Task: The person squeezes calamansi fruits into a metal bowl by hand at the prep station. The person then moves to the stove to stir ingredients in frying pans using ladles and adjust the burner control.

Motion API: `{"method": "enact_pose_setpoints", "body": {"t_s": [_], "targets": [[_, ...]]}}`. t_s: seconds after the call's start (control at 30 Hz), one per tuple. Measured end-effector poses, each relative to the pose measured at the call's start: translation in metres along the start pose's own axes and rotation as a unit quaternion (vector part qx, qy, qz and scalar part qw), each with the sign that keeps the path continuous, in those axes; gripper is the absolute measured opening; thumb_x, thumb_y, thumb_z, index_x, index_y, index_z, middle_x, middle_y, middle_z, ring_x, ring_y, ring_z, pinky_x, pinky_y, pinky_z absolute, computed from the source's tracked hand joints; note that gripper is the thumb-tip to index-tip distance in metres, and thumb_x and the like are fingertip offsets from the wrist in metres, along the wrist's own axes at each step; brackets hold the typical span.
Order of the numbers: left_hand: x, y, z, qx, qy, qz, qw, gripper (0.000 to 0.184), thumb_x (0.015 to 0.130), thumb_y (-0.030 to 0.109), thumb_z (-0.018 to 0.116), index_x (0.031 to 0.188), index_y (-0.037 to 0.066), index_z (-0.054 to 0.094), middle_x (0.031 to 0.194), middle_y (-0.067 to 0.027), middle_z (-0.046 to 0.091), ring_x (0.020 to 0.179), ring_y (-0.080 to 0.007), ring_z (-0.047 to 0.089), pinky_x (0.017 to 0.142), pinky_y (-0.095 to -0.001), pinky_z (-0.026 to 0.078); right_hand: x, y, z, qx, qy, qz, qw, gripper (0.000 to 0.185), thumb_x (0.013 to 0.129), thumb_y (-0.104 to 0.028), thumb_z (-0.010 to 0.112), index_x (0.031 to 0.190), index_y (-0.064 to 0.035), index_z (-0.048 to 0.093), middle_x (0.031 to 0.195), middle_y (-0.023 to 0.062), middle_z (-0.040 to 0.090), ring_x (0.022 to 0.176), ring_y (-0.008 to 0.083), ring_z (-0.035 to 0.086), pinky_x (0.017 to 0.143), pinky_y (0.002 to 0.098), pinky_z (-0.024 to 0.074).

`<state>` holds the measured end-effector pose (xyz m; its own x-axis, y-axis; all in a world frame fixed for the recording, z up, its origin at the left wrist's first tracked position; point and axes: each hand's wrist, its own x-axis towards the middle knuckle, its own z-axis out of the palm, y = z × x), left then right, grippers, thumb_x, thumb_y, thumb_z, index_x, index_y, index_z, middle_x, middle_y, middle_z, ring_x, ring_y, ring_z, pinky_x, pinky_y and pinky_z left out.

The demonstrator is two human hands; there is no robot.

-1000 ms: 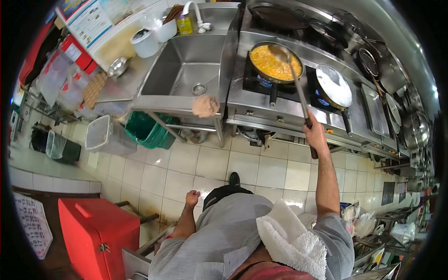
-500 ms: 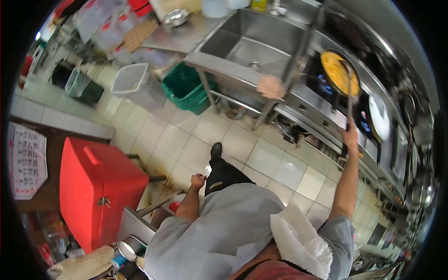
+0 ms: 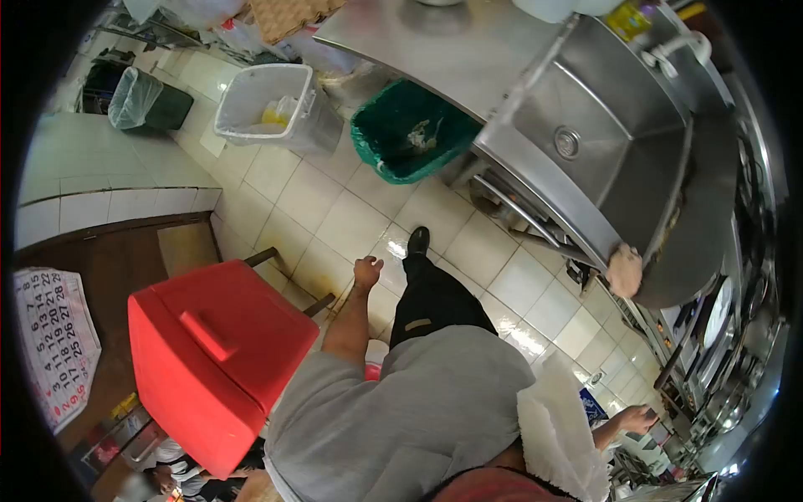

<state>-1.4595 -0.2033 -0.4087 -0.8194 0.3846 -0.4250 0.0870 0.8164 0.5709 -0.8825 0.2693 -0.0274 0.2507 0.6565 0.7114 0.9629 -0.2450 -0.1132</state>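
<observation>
My left hand (image 3: 368, 272) hangs over the tiled floor, beside the red cooler box (image 3: 222, 335). Its fingers are loosely bent and apart, with nothing visible in them. At the lower right, my right hand (image 3: 636, 420) is held out past the white towel (image 3: 559, 435) on my shirt. Thumb and fingers look apart; a small dark patch between them seems to be background. The hand is apart from the stove side. The ladle-like tool and the pan of yellow food are out of sight, and a dark curved sheet or pan (image 3: 698, 259) covers part of that side.
A steel sink (image 3: 577, 201) and a steel counter (image 3: 376, 29) run along the top, with a pinkish cloth (image 3: 624, 270) on the sink's corner. Below stand a green lined bin (image 3: 381, 155) and a grey bin (image 3: 314, 117). Another person (image 3: 180, 468) is at lower left.
My right hand has let go of the long-handled tool in the pan and drawn back toward my side. My view has turned left, toward the sink and bins.
</observation>
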Motion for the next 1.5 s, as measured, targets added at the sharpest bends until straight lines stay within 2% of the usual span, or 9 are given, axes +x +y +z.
{"method": "enact_pose_setpoints", "body": {"t_s": [0.43, 0.5, 0.63, 0.73, 0.8, 1.03, 1.17, 1.27, 1.5], "targets": [[0.042, 0.014, 0.005, -0.017, -0.088, -0.101, 0.991, 0.039, 0.073, 0.038, 0.063, 0.094, 0.004, 0.065, 0.093, -0.0215, 0.062, 0.093, -0.0373, 0.055, 0.083, -0.0421, 0.045, -0.071, -0.043, -0.016, -0.084, -0.116, -0.157, 0.977, 0.049, 0.079, -0.02, 0.056, 0.127, -0.0158, 0.046, 0.101, 0.0248, 0.047, 0.089, 0.0367, 0.05, 0.073, 0.0466, 0.043], [0.073, -0.001, 0.022, 0.072, -0.114, 0.097, 0.986, 0.04, 0.074, 0.037, 0.063, 0.097, 0.004, 0.063, 0.096, -0.0198, 0.061, 0.094, -0.0374, 0.054, 0.084, -0.0431, 0.045, -0.083, -0.079, -0.04, -0.053, -0.231, -0.023, 0.971, 0.053, 0.081, -0.017, 0.058, 0.131, -0.0176, 0.04, 0.114, 0.0259, 0.041, 0.099, 0.0377, 0.049, 0.078, 0.0445, 0.0445], [0.095, 0.107, -0.05, -0.117, -0.115, -0.036, 0.986, 0.027, 0.074, 0.022, 0.067, 0.088, -0.001, 0.062, 0.078, -0.0186, 0.063, 0.072, -0.0328, 0.059, 0.064, -0.0407, 0.045, -0.093, -0.131, -0.11, -0.037, -0.301, 0.018, 0.953, 0.056, 0.079, -0.012, 0.059, 0.131, -0.0103, 0.038, 0.124, 0.0261, 0.038, 0.109, 0.0412, 0.044, 0.09, 0.0473, 0.0382], [0.15, 0.08, -0.026, 0.168, -0.085, 0.329, 0.925, 0.023, 0.077, 0.023, 0.059, 0.088, 0.002, 0.063, 0.089, -0.0153, 0.063, 0.089, -0.03, 0.059, 0.068, -0.042, 0.046, -0.131, -0.021, -0.069, -0.018, -0.211, 0.042, 0.976, 0.056, 0.073, -0.004, 0.059, 0.126, -0.0068, 0.042, 0.111, 0.0231, 0.041, 0.103, 0.0383, 0.044, 0.088, 0.0401, 0.0376], [0.148, 0.108, -0.013, 0.008, -0.093, 0.164, 0.982, 0.023, 0.075, 0.023, 0.062, 0.086, 0.002, 0.063, 0.083, -0.0149, 0.064, 0.082, -0.0322, 0.059, 0.066, -0.039, 0.046, -0.148, 0.026, -0.075, -0.022, -0.25, 0.114, 0.961, 0.056, 0.074, -0.006, 0.057, 0.127, -0.0062, 0.041, 0.114, 0.0229, 0.039, 0.103, 0.0378, 0.044, 0.088, 0.0409, 0.0378], [0.063, 0.214, 0.087, 0.007, -0.163, 0.162, 0.973, 0.024, 0.074, 0.026, 0.062, 0.084, 0.005, 0.063, 0.085, -0.0146, 0.064, 0.082, -0.0325, 0.059, 0.071, -0.039, 0.048, -0.207, 0.219, -0.058, -0.024, -0.247, 0.322, 0.914, 0.054, 0.068, -0.012, 0.059, 0.12, -0.0022, 0.047, 0.107, 0.0246, 0.043, 0.097, 0.038, 0.046, 0.089, 0.0427, 0.0373], [-0.024, 0.27, 0.2, 0.302, -0.259, 0.214, 0.892, 0.029, 0.074, 0.029, 0.058, 0.094, 0.009, 0.064, 0.094, -0.0179, 0.062, 0.092, -0.0327, 0.056, 0.081, -0.0441, 0.047, -0.201, 0.288, -0.044, 0.039, -0.255, 0.363, 0.895, 0.049, 0.069, -0.015, 0.061, 0.115, 0.0001, 0.051, 0.097, 0.0224, 0.053, 0.092, 0.0325, 0.052, 0.083, 0.0401, 0.0423], [-0.126, 0.352, 0.279, 0.235, -0.284, 0.368, 0.854, 0.034, 0.072, 0.032, 0.06, 0.097, 0.009, 0.064, 0.098, -0.0191, 0.061, 0.097, -0.0347, 0.054, 0.085, -0.0427, 0.044, -0.189, 0.327, -0.004, 0.142, -0.255, 0.371, 0.881, 0.044, 0.073, -0.013, 0.062, 0.114, 0.0012, 0.052, 0.09, 0.0181, 0.058, 0.079, 0.0258, 0.057, 0.072, 0.0352, 0.0466], [-0.286, 0.542, 0.366, 0.113, -0.408, 0.577, 0.698, 0.033, 0.077, 0.027, 0.063, 0.101, 0.005, 0.06, 0.102, -0.017, 0.057, 0.101, -0.0335, 0.051, 0.089, -0.0394, 0.041, -0.048, 0.251, 0.037, 0.431, -0.304, 0.42, 0.739, 0.036, 0.085, -0.021, 0.058, 0.114, -0.0011, 0.052, 0.088, 0.0047, 0.058, 0.071, 0.0106, 0.056, 0.058, 0.0237, 0.0431]]}}
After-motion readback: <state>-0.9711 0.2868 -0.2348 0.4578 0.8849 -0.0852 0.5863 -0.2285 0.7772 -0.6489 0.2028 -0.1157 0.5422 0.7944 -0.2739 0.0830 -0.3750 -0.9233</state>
